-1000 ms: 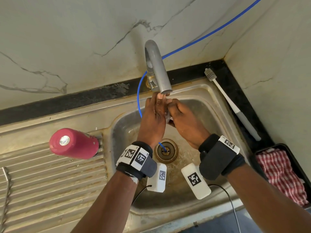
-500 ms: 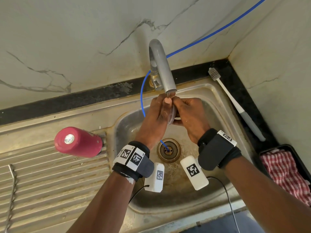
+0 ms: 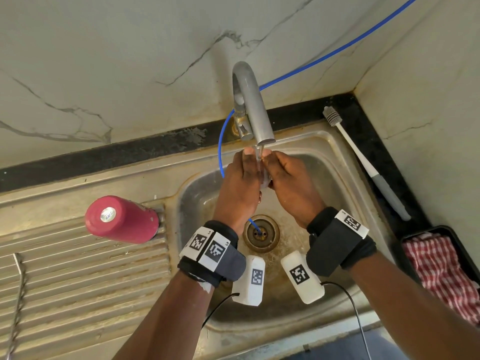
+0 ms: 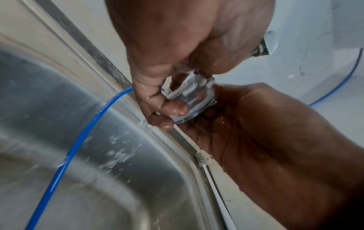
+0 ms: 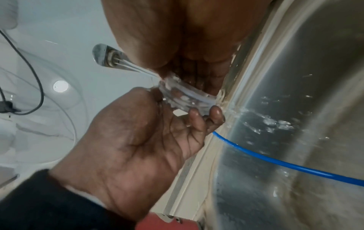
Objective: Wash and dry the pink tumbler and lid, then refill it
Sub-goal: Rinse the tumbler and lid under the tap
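Around: white long-handled bottle brush (image 3: 363, 162) on the black ledge; red checked cloth (image 3: 441, 271) in a black tray (image 3: 405, 245).
In the way: thin blue hose (image 3: 220, 152) trailing into the steel sink (image 3: 342, 178).
Lid: clear ridged plastic lid (image 4: 194, 99), seemingly round, under the grey curved tap (image 3: 255, 110).
Hands: left hand (image 3: 240, 188) and right hand (image 3: 292, 185) both grip it.
Tumbler: pink metal tumbler (image 3: 122, 219) upended on the ribbed drainboard (image 3: 78, 281).

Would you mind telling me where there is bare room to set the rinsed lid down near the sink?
The ribbed drainboard is bare in front of the upturned pink tumbler, right of the metal rod. The right counter strip is crowded by the brush and the tray with its checked cloth.
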A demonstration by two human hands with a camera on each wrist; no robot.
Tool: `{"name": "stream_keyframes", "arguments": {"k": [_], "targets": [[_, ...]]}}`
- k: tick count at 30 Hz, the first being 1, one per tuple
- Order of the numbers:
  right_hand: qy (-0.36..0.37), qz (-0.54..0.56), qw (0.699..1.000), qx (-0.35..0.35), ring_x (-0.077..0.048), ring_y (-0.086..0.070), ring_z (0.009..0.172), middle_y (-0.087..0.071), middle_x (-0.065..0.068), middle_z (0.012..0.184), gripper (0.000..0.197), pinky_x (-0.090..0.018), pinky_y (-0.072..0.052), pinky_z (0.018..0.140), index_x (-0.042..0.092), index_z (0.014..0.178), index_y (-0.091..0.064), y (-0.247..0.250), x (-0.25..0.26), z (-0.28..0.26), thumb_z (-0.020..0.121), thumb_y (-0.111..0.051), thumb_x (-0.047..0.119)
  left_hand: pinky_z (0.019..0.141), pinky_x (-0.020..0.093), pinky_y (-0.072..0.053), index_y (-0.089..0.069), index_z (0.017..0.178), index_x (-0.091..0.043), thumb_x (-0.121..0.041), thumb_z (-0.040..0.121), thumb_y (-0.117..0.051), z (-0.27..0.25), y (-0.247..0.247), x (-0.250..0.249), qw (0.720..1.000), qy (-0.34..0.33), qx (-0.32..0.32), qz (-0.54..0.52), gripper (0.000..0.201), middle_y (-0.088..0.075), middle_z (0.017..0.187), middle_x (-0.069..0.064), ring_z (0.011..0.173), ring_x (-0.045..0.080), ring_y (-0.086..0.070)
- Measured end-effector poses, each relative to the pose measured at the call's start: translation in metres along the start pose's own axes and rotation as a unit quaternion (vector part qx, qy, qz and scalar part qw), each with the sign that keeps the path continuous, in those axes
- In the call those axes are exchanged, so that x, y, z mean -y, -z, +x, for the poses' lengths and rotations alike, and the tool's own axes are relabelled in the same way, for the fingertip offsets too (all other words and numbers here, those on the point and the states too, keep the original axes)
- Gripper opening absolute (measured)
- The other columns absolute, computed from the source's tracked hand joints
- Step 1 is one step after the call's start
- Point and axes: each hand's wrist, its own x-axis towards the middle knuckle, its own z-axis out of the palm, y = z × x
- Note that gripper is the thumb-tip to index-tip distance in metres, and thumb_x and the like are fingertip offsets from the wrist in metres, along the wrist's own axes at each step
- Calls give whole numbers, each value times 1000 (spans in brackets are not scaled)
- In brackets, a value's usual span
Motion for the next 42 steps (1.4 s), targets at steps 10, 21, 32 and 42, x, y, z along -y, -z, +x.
{"name": "stream_keyframes", "arguments": {"k": [10,21,32,42], "targets": [[-26,28,997,61,-8,-72,96,-71,-6,106,32,-28,-61,81,11,116,-61,-3,-3,-4,113,-35,30,80,33,-64,-60,128,-23,-56,113,-28,0,5,3,999,12,-6,-34,49,-76,107,1,93,8,-76],[-81,81,993,3,-16,-76,95,-79,-6,100,36,-43,-60,95,28,98,-70,3,-2,4,111,-40,41,101,52,-60,-48,153,-39,-72,104,-36,-4,8,15,995,-60,70,45,61,-61,139,6,127,24,-65],[-34,81,993,85,0,-69,107,-71,10,118,26,-26,-61,87,27,132,-60,12,-11,-10,110,-47,29,87,45,-67,-51,150,-42,-70,91,-66,-1,23,5,998,46,-12,-52,67,-60,145,4,123,28,-69],[29,13,999,10,-10,-69,111,-72,5,117,20,-45,-56,103,34,119,-71,18,-13,6,106,-58,25,89,52,-64,-68,108,-34,-40,103,-66,-5,32,-11,996,89,1,-32,9,-67,124,2,116,27,-67]]}}
